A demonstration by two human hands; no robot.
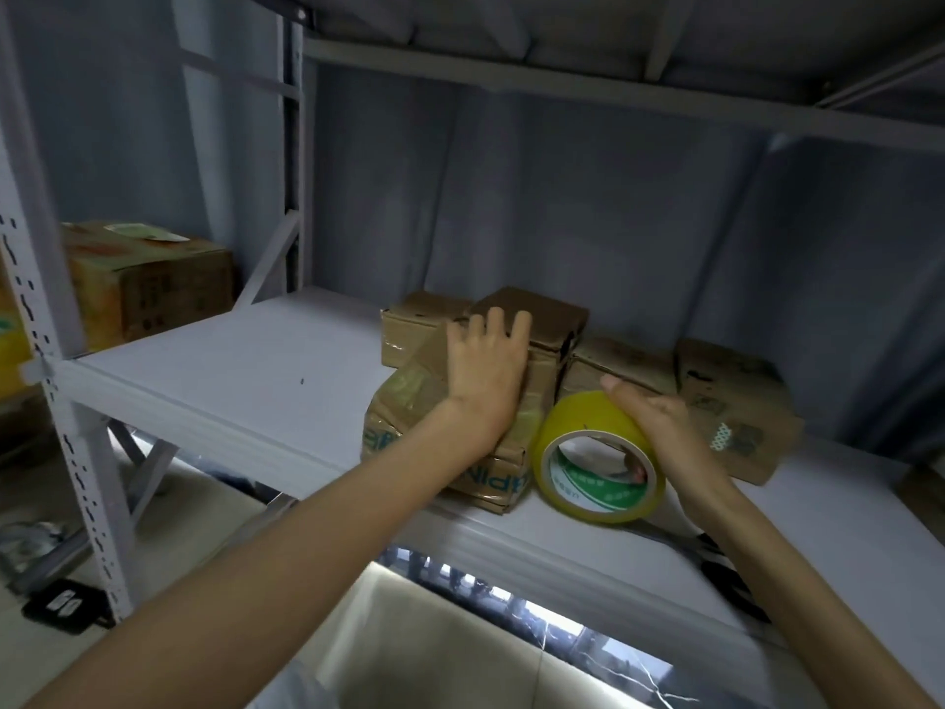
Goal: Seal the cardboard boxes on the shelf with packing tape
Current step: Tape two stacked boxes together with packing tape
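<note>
On the shelf [215,381], the left hand [486,371] presses flat, fingers spread, on the near box [460,452]; beside it the right hand [649,417] grips the tape roll [598,458]. Cardboard looks light, crushable; best steadied from above.

A single head-worn camera looks forward and slightly down, close over both forearms, onto the white shelf [230,381].

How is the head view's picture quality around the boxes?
Head view: dim, bluish on the white metal shelf; brown cardboard boxes soft, their print unreadable; glare below the shelf's front edge; wide-angle bending at the left upright; yellow tape roll clear.
</note>
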